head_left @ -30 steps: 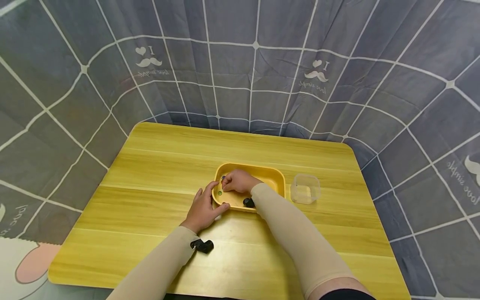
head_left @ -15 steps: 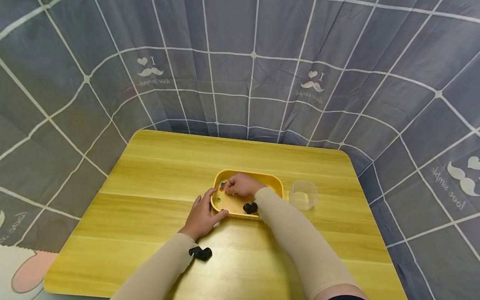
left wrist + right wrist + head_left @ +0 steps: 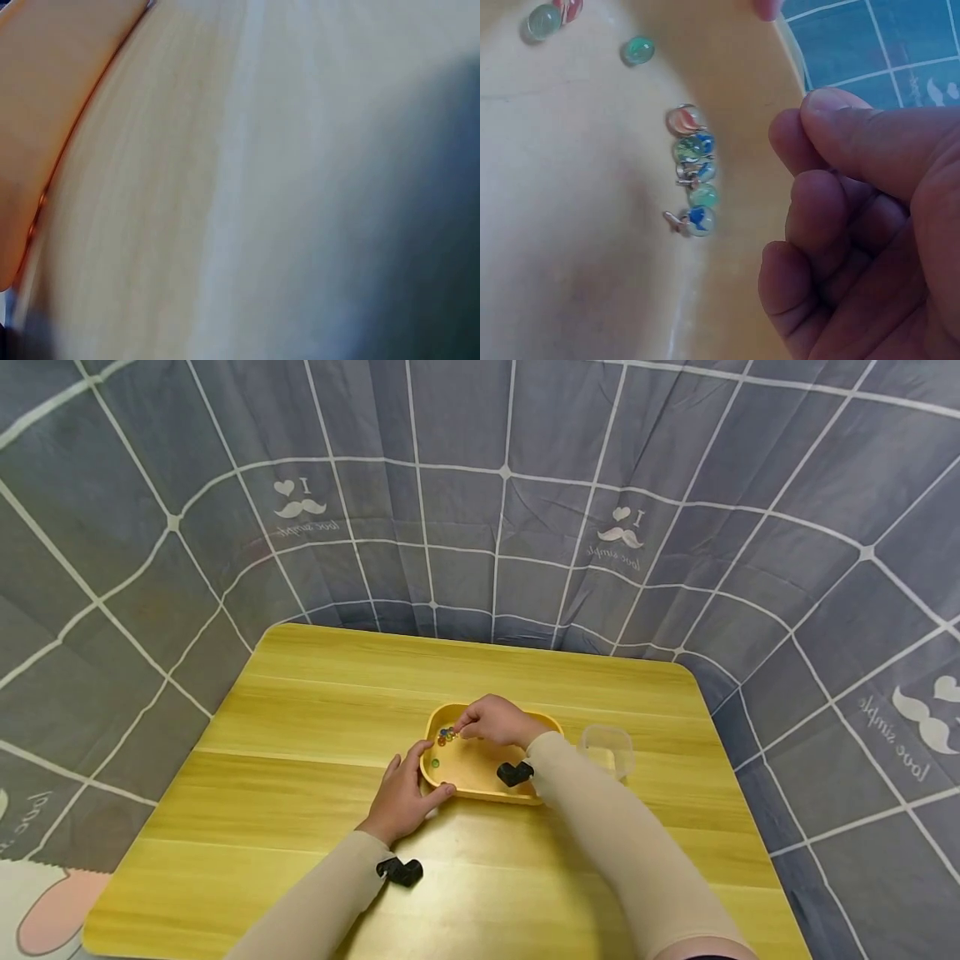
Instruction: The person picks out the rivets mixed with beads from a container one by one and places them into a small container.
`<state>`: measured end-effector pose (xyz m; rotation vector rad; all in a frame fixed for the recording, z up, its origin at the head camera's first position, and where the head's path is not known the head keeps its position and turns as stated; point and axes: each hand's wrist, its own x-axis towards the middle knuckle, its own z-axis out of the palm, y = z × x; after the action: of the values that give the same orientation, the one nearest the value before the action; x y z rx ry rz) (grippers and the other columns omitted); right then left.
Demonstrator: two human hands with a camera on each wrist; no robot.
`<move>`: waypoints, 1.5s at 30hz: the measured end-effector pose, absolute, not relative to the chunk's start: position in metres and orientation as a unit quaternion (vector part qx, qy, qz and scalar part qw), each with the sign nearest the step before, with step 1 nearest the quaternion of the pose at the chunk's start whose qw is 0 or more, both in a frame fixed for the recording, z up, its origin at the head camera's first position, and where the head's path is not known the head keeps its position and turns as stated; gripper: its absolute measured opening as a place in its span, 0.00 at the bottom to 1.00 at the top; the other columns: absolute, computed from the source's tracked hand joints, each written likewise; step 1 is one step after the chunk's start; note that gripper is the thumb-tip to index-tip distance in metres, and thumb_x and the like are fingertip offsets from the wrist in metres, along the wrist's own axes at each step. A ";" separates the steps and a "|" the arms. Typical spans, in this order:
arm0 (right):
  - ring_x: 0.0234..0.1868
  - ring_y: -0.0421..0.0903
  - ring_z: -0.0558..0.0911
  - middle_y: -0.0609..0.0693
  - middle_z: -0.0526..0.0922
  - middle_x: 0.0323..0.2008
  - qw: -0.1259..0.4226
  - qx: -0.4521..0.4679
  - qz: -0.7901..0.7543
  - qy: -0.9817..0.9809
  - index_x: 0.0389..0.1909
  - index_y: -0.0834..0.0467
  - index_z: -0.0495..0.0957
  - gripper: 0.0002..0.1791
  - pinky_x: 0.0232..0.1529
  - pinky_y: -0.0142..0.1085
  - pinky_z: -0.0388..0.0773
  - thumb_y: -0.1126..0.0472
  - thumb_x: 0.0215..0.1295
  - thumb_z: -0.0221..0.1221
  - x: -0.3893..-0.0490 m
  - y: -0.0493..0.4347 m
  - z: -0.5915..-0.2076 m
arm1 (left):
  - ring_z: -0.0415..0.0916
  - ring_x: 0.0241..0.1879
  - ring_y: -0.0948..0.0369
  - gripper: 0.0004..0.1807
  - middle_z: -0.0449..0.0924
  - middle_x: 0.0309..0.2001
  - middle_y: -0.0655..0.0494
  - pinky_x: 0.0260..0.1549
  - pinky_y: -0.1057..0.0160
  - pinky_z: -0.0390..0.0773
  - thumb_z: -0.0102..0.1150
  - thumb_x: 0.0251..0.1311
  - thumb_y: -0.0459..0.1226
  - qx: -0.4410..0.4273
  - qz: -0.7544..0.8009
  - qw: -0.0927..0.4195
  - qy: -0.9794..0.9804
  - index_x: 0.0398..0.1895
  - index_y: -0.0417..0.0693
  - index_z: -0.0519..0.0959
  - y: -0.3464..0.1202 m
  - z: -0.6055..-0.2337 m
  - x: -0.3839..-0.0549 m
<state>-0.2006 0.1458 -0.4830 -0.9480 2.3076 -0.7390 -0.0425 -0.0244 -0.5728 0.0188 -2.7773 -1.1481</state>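
Observation:
In the head view, my left hand [image 3: 400,799] grips the left front corner of a yellow tray [image 3: 480,768], thumb at the front rim and fingers at the left rim. My right hand [image 3: 495,722] hovers over the tray with its fingers curled. Thumb and index fingertips meet in the right wrist view; I cannot tell whether something small sits between them. Beside them lies a row of glass marbles [image 3: 700,221] along the tray's wall. Small metal pieces [image 3: 673,220] lie among the marbles. A green marble [image 3: 435,763] lies apart from the row, nearer the left hand.
A clear plastic box [image 3: 609,748] stands just right of the tray on the wood-patterned table [image 3: 337,710]. Grey gridded curtains [image 3: 465,510] hang behind and around the table. Black wrist cameras [image 3: 401,872] sit on both sleeves.
My right hand has drawn up and to the right, away from the marbles, uncovering more of them. The left hand has kept its place at the tray's corner. The head view has shifted slightly.

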 end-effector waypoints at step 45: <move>0.34 0.50 0.76 0.50 0.82 0.37 0.238 -0.219 -0.265 0.909 0.38 0.51 0.82 0.07 0.31 0.35 0.72 0.54 0.63 0.58 -0.218 0.331 -0.452 | 0.64 0.64 0.52 0.43 0.67 0.64 0.57 0.70 0.51 0.40 0.60 0.50 0.60 0.008 -0.376 0.060 -0.925 0.68 0.67 0.52 -0.029 -0.573 -0.037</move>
<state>-0.2183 0.3309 -0.4520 -0.5994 2.4892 -0.7254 -0.0373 -0.0286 -0.5727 0.0253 -2.7983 -1.1374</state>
